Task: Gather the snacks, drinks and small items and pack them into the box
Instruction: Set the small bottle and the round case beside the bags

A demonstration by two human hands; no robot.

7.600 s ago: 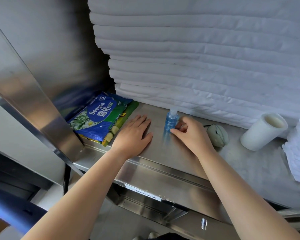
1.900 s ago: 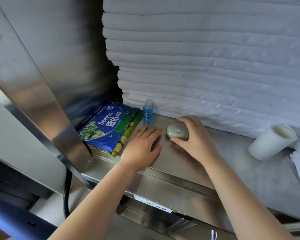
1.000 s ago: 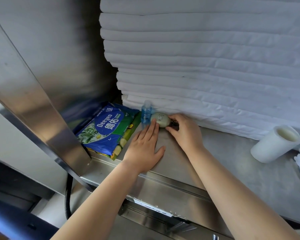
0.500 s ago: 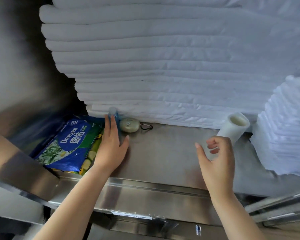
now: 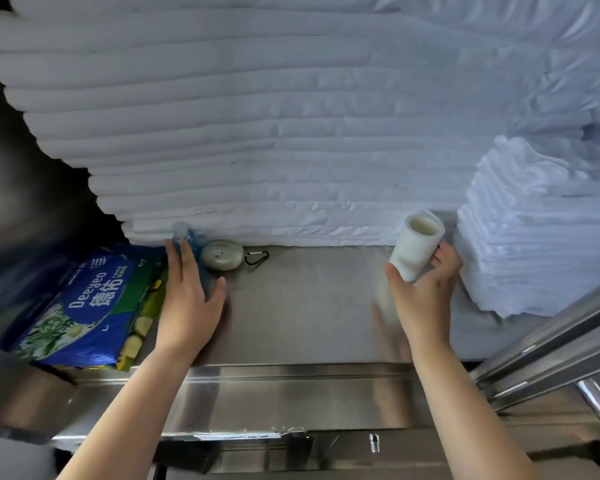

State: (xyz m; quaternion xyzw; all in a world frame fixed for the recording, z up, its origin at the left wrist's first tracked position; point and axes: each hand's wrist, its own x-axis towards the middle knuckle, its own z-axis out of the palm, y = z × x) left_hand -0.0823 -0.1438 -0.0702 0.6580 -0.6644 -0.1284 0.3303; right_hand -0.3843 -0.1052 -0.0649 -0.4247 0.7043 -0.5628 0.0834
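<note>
From the head camera, the steel shelf (image 5: 302,306) carries everything, with a tall stack of folded white linen (image 5: 257,133) filling its back edge.

The right hand (image 5: 421,296) is near the shelf's right end, fingers curled round the lower part of a white roll (image 5: 417,249). Thumb on one side and fingers on the other close on it, and the roll tilts toward the back. It seems to be off the shelf, though blur leaves that unsure. The grip low on the body leaves the open top free, which suits carrying it off to the box. No box is in view.

The left hand (image 5: 187,299) lies flat and open near the back left part of the shelf, gripping nothing. Its fingertips reach a small blue bottle (image 5: 184,235) standing against the linen, probably steadying it or marking the gathered group.

Just right of the bottle lies a pale green case (image 5: 222,254) with a black clip (image 5: 257,257), both tight to the back edge. A blue pack (image 5: 84,306) lies flat at the shelf's left end. Bunched this way, the small items should be easy to collect together.

A smaller pile of white cloths (image 5: 534,237) sits at the right end, just beside the roll.
</note>
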